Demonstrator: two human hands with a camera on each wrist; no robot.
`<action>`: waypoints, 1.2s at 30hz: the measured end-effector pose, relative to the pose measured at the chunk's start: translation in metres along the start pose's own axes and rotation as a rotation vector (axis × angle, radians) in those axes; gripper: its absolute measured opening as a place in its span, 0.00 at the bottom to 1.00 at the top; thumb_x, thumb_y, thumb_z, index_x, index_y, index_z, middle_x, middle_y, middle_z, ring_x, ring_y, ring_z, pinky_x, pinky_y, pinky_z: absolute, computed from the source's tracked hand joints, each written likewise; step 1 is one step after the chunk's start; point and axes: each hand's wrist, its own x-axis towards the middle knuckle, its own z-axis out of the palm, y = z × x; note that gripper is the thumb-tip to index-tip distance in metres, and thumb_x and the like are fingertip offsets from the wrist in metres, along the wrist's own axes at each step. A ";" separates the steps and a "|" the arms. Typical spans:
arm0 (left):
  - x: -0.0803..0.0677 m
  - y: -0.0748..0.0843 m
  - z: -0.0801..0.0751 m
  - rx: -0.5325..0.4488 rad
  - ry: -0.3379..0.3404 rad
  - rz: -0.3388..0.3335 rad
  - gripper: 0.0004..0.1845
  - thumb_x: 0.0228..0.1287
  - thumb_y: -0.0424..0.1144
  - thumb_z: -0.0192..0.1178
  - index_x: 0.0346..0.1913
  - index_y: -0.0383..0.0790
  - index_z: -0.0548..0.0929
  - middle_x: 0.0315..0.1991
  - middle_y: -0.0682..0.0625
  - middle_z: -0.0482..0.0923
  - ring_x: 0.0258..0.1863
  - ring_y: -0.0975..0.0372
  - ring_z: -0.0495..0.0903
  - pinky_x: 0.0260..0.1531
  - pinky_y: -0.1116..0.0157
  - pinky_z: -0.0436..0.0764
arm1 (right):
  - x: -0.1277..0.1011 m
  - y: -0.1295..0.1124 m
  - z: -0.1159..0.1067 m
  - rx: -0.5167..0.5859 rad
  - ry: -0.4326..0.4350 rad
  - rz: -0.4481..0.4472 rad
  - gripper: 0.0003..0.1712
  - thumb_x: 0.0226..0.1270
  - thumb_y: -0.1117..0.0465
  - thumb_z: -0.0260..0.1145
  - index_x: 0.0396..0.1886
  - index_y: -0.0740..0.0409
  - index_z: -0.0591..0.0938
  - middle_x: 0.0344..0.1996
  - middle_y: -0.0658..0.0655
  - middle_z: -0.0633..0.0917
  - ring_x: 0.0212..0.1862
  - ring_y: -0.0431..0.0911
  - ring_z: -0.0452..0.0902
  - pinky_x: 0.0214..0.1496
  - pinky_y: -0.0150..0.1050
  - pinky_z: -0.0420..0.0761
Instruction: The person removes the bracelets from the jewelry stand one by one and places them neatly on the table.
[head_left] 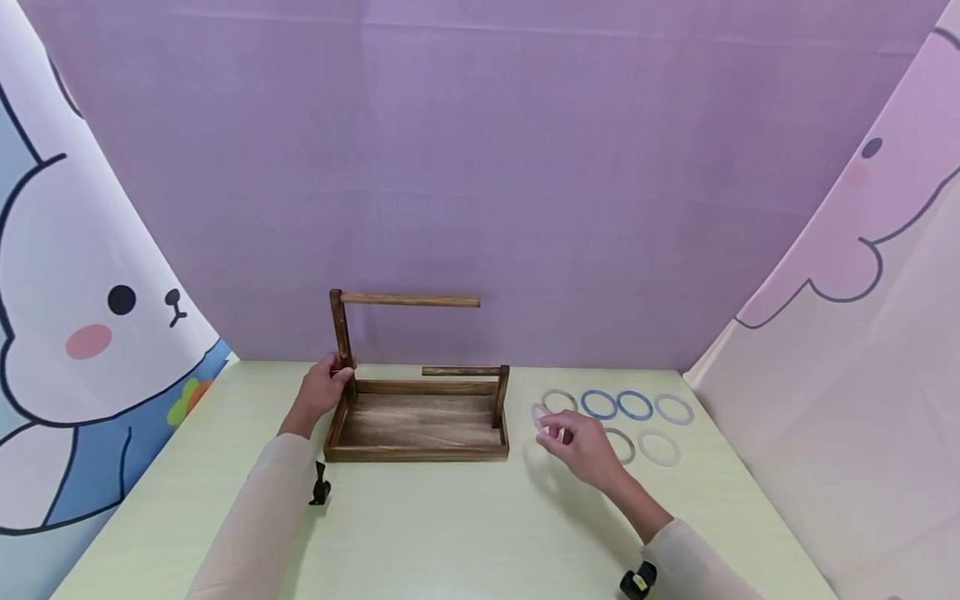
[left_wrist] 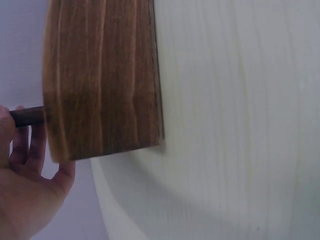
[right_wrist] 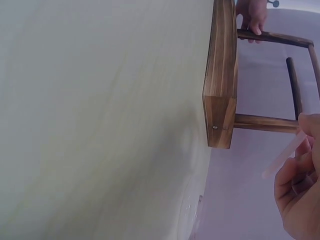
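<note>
Scene: pale green bench (head_left: 450, 517) in front of a purple backdrop, cartoon rabbit curtains at both sides.
Stand: dark wooden tray-shaped rack (head_left: 420, 421) sits mid-bench, with a tall post at its left back corner carrying a long top bar (head_left: 408, 299), and a shorter post on the right carrying a lower bar (head_left: 461, 371).
My left hand (head_left: 324, 390): fingers curled round the foot of the tall post, steadying the stand; the left wrist view shows my fingers wrapped on the dark post beside the wooden base.
My right hand (head_left: 581, 446): lifted just right of the stand, fingertips pinching a pale pink translucent bangle (head_left: 540, 417); the right wrist view shows the bangle edge-on (right_wrist: 285, 155) between my fingers, near the lower bar but apart from it.
Other bangles: a row lies flat to the right, one greyish (head_left: 559, 402), two blue (head_left: 598, 405), one pale lilac (head_left: 673, 409); two more sit nearer me, one clear (head_left: 659, 447), one partly hidden behind my hand.
Step in hand: I judge that I am carrying the picked-up bangle toward the stand.
Next move: it likely calls for lining the bangle's opening up with a bar's free end and sliding it on, while my left hand braces the stand.
</note>
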 end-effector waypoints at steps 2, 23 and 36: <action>0.000 -0.001 0.001 0.002 -0.002 0.002 0.17 0.82 0.42 0.47 0.60 0.33 0.74 0.61 0.29 0.77 0.61 0.37 0.76 0.58 0.41 0.75 | -0.002 0.002 -0.001 -0.014 -0.005 0.011 0.10 0.58 0.66 0.77 0.41 0.62 0.89 0.25 0.48 0.82 0.22 0.31 0.69 0.21 0.28 0.74; 0.000 0.002 0.000 -0.021 0.005 -0.016 0.17 0.83 0.40 0.46 0.63 0.33 0.74 0.61 0.30 0.77 0.59 0.41 0.76 0.58 0.43 0.75 | -0.015 0.027 -0.022 -0.117 0.071 -0.010 0.12 0.56 0.69 0.78 0.41 0.60 0.90 0.24 0.43 0.81 0.23 0.28 0.69 0.23 0.28 0.75; -0.001 0.001 0.001 -0.008 0.004 -0.016 0.17 0.83 0.41 0.47 0.62 0.33 0.74 0.61 0.30 0.78 0.58 0.41 0.76 0.57 0.43 0.75 | -0.025 0.038 -0.030 -0.176 0.093 -0.010 0.09 0.55 0.68 0.78 0.37 0.60 0.89 0.23 0.42 0.80 0.24 0.27 0.68 0.24 0.28 0.75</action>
